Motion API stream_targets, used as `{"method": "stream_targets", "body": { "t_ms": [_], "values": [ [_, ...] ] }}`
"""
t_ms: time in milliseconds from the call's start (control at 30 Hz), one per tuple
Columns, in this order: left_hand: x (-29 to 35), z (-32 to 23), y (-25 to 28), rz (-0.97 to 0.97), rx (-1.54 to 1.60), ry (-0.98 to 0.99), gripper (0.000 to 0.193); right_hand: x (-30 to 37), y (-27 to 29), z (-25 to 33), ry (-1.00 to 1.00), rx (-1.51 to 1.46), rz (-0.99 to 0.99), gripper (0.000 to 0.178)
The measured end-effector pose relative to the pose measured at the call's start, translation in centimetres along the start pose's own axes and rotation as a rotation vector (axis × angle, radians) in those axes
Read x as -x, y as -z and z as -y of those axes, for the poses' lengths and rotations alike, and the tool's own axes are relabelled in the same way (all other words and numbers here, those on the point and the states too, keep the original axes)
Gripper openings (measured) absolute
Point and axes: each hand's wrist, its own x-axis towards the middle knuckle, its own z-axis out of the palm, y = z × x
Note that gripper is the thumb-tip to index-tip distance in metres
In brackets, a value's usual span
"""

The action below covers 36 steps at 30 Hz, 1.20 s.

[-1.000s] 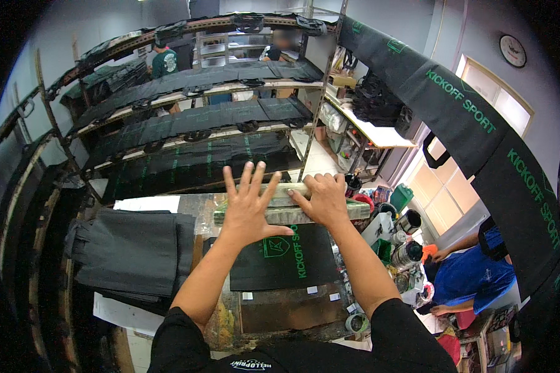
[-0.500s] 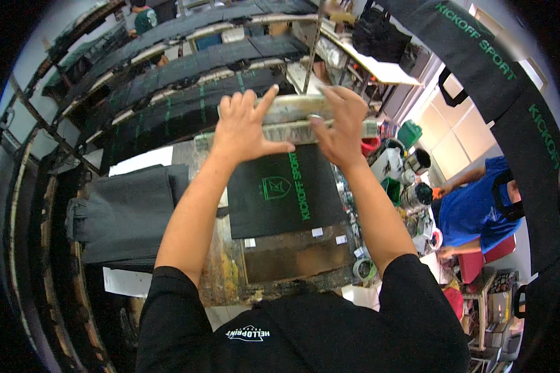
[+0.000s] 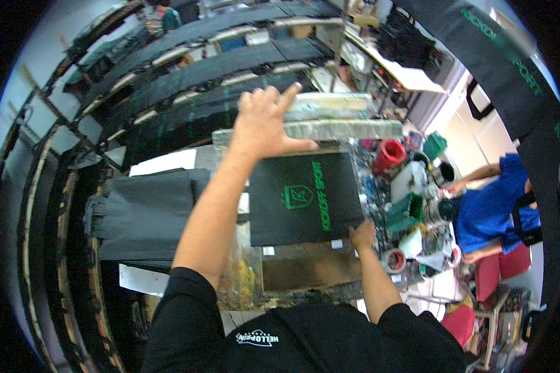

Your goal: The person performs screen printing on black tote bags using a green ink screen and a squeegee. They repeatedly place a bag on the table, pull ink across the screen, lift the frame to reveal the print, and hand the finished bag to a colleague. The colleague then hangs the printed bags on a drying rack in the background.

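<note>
A black fabric bag panel (image 3: 302, 199) with a green crest and green lettering lies flat on the stained print table (image 3: 292, 273). My left hand (image 3: 266, 123) rests with fingers spread on the grey printing frame (image 3: 330, 127) raised at the panel's far edge. Down at the panel's near right corner, my right hand (image 3: 363, 236) pinches the fabric edge.
A stack of black fabric pieces (image 3: 146, 214) lies left of the table. Rows of printed black panels (image 3: 186, 81) dry on racks behind. Red and green pots, tape rolls and cans (image 3: 410, 205) crowd the right side. A person in blue (image 3: 488, 208) sits at the right.
My right hand has left the frame and come down to the panel's near right corner. The left hand stays on the frame. The view has tilted further down.
</note>
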Motion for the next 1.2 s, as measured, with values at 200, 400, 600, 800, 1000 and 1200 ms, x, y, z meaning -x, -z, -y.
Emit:
{"method": "stream_targets", "body": {
  "t_ms": [200, 400, 600, 800, 1000, 1200],
  "values": [
    [0.2, -0.6, 0.6, 0.000, 0.035, -0.006, 0.128, -2.2, 0.4, -1.7, 0.085, -0.125, 0.046, 0.070],
    [0.2, -0.5, 0.7, -0.002, 0.001, 0.013, 0.127, -2.2, -0.6, 0.7, 0.485, -0.563, -0.382, 0.040],
    [-0.6, -0.6, 1.0, 0.053, 0.008, 0.009, 0.130, -0.6, 9.4, 3.6, 0.551, -0.674, -0.425, 0.034],
    [-0.4, 0.2, 0.0, 0.091, -0.022, 0.022, 0.130, 10.4, 32.0, -5.5, 0.376, -1.282, -0.137, 0.050],
    [-0.7, 0.5, -0.8, -0.012, -0.041, -0.016, 0.124, 16.7, 43.1, -27.2, 0.173, -1.527, -0.482, 0.055],
    [-0.9, -0.1, 0.5, 0.071, -0.034, 0.015, 0.124, 23.9, 46.4, -50.1, 0.040, -1.315, -0.722, 0.058]
  ]
}}
